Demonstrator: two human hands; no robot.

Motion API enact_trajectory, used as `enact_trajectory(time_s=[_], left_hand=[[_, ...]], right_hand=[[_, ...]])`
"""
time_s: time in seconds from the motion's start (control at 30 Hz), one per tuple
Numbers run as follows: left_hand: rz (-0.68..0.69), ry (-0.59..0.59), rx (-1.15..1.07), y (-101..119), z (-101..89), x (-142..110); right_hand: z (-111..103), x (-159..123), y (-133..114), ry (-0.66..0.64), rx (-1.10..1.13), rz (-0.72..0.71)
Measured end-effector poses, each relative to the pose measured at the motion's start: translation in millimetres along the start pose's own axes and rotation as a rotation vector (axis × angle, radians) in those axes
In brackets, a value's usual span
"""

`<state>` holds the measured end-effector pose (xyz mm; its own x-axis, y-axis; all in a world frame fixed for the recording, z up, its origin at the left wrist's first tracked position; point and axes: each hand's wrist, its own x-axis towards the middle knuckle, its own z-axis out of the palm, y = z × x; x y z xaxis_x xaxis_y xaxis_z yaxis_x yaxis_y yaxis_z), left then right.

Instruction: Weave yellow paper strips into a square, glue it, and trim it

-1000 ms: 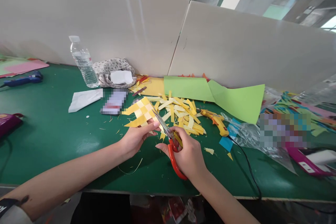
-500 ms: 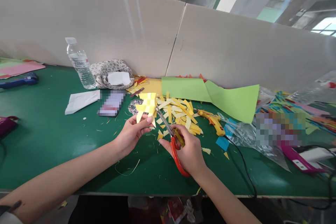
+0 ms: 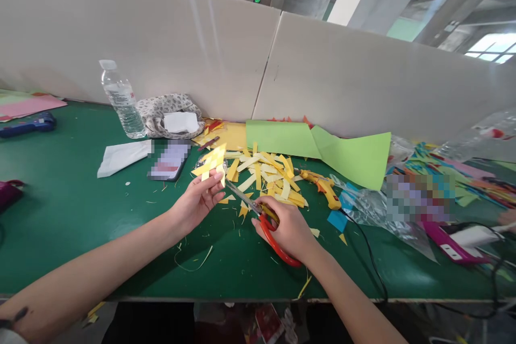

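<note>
Between the fingers and thumb of my left hand [image 3: 199, 196] is a small woven piece of yellow paper strips [image 3: 213, 163], held tilted above the table. My right hand [image 3: 288, 228] grips red-handled scissors [image 3: 278, 247], with its fingers in the handle loops. Their metal blades point up and left, the tips close to the lower right edge of the woven paper; whether they touch it I cannot tell. Just beyond the scissors lies a loose heap of yellow and cream paper strips [image 3: 262, 172].
A yellow glue gun [image 3: 322, 185] with a black cord lies right of the heap. Behind it is green paper [image 3: 350, 156]. A phone [image 3: 171, 158], white tissue [image 3: 123, 157] and water bottle [image 3: 123, 99] are at left. A magenta power strip [image 3: 447, 242] sits at right.
My left hand has turned the woven paper and moved it slightly left. The scissors have shifted left with it and lie at a flatter angle. Additional yellow scraps show below the blades.
</note>
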<state>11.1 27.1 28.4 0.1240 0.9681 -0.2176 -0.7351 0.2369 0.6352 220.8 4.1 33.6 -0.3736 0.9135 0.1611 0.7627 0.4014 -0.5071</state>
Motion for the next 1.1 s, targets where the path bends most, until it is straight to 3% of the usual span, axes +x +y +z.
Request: enact_trajectory(time_s=[0.13, 0.23, 0.43, 0.6, 0.8, 1.1], left_hand=[[0.112, 0.026, 0.044, 5.1, -2.4, 5.6], [0.145, -0.016, 0.186, 1.9, -2.1, 3.6], [-0.074, -0.199, 0.511, -23.1, 4.1, -10.2], [-0.040, -0.292, 0.684, -30.0, 4.0, -12.6], [-0.022, -0.365, 0.750, -28.5, 4.0, -15.0], [0.035, -0.253, 0.661, -29.0, 3.9, -13.3]], right_hand=[[2.5, 1.4, 4.5, 0.095, 0.123, 0.074], [4.8, 4.4, 6.0, 0.228, 0.364, 0.193], [-0.3, 4.6, -6.5, 0.295, 0.804, 0.295], [-1.5, 2.4, -16.9, 0.210, 0.822, 0.270], [-0.3, 0.5, -20.9, 0.224, 0.817, 0.280], [5.0, -0.7, -23.0, 0.123, 0.871, 0.228]])
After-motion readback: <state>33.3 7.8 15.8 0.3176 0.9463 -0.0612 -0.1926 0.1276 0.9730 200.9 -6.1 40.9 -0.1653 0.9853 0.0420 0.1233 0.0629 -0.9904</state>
